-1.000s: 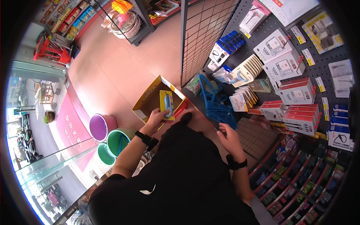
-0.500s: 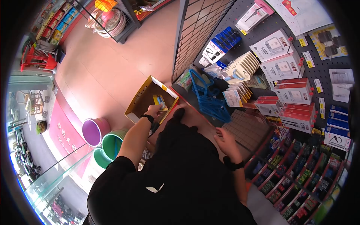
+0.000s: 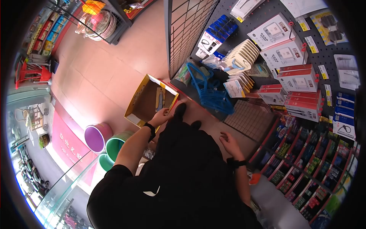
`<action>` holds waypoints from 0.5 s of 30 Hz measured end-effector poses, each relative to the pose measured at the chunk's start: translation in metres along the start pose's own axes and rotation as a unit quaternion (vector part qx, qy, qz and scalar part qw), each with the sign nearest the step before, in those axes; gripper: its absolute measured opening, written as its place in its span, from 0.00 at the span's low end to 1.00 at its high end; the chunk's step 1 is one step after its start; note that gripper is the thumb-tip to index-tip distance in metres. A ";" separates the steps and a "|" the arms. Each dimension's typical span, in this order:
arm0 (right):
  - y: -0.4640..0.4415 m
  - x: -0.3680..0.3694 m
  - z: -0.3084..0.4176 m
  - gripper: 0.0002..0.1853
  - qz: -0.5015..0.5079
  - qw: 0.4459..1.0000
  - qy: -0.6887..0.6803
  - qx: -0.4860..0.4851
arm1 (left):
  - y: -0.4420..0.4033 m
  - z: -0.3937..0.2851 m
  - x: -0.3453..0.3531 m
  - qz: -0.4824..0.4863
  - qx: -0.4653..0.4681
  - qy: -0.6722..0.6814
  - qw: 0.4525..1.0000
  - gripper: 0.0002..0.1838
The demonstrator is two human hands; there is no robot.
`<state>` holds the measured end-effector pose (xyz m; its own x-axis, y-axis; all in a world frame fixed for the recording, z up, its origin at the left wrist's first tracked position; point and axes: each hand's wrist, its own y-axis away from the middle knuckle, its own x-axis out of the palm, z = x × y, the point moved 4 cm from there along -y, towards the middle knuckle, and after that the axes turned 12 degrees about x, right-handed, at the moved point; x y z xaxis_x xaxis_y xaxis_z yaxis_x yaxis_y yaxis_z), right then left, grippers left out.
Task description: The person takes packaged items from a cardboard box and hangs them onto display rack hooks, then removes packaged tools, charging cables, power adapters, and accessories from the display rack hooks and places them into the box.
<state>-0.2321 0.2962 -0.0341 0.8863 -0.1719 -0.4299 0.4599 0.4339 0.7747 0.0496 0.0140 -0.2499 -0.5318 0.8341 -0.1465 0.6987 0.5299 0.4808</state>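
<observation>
A shallow yellow-edged cardboard box [image 3: 142,100] sits tilted in view on the floor in front of my feet. Inside it, near the right wall, lies a long, flat carded package [image 3: 160,100] with a grey-blue item on it; its exact kind is too small to make out. My left hand [image 3: 160,116] is at the box's near right wall, its fingers curled together at the rim. To the right, above the floor, my right hand [image 3: 230,145] hangs with loosely bent fingers apart, holding nothing. Blue plastic hangers [image 3: 211,91] lie beyond it.
Purple [image 3: 97,138] and green buckets [image 3: 116,148] stand left of my left arm. A black wire mesh panel [image 3: 187,34] rises beyond the box. Boxed accessories [image 3: 291,55] hang on the pegboard at right, above a rack of small packets [image 3: 305,160].
My left hand has let go of the carded package, which now lies in the box, and has drawn back to the box's near rim. The view has shifted slightly.
</observation>
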 end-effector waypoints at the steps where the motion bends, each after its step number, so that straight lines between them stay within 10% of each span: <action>1: -0.003 0.002 -0.011 0.22 -0.006 1.000 0.002 0.011 | 0.008 -0.014 -0.002 0.009 0.012 -0.068 0.998 0.33; 15: -0.030 0.015 -0.151 0.23 0.054 0.983 -0.062 0.163 | 0.028 -0.024 0.006 -0.009 -0.018 -0.219 0.975 0.26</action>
<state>-0.2402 0.4146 -0.1339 0.9216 -0.2559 -0.2918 0.3366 0.1529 0.9292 0.0551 0.0301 -0.2166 -0.2818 0.8148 -0.5067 0.6698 0.5452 0.5042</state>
